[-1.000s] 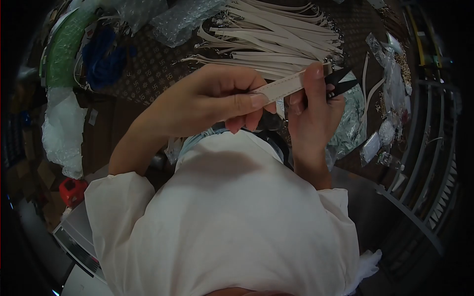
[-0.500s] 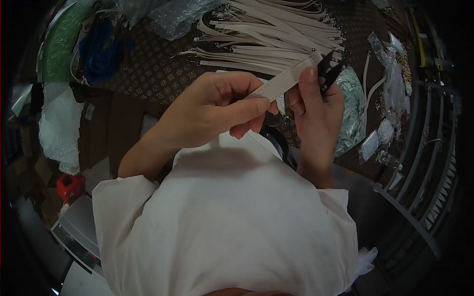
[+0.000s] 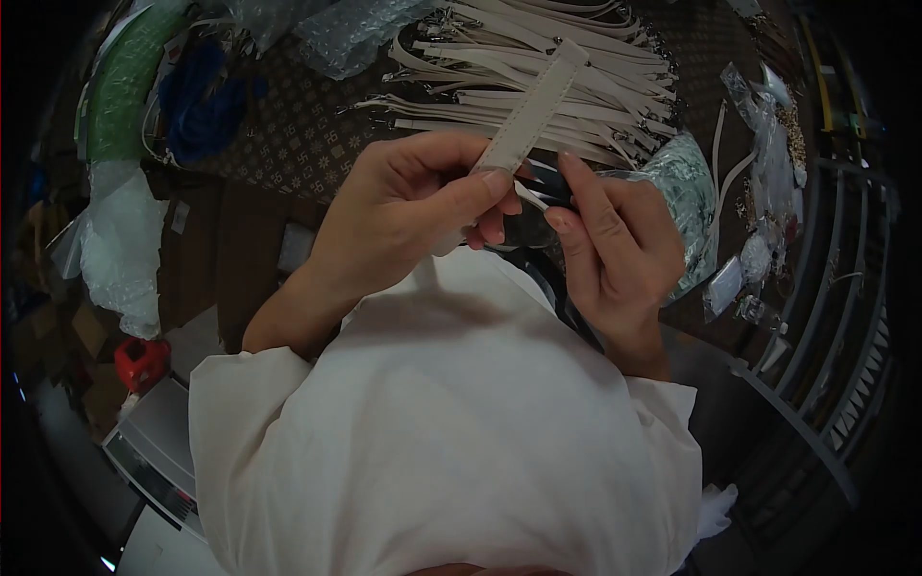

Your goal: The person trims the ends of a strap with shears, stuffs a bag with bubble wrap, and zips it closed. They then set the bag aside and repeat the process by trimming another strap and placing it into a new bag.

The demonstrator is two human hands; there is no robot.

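Worktop: broad, brown, with a pale repeating pattern; the worktop spreads beyond the hands and carries loose stock.
Garment: white shirt of the wearer, filling the lower middle of the view, below both hands.
Strap stock: pile of cream straps, many, laid roughly side by side and overlapping, metal fittings along the ends; situated beyond the hands.
Left hand: left hand, closed in a pinch, thumb uppermost, gripping the lower part of one strap.
Right hand: right hand, thumb and fingers bent around a black tool; set just to the right of the left hand, apart from it.
Packing, right: pale green plastic bag, crumpled, just beyond the right hand.
Packing, far left: clear bubble wrap, near the strap pile.
Bundle: blue bundle, well to the left of the pile.
Held strap: cream stitched strap, rising from the left thumb and slanting away to the right, its free end seen over the pile; up and left of the right hand, not in its grip.
Tool: black tool, between the hands, partly hidden by fingers; contact with the strap cannot be told.
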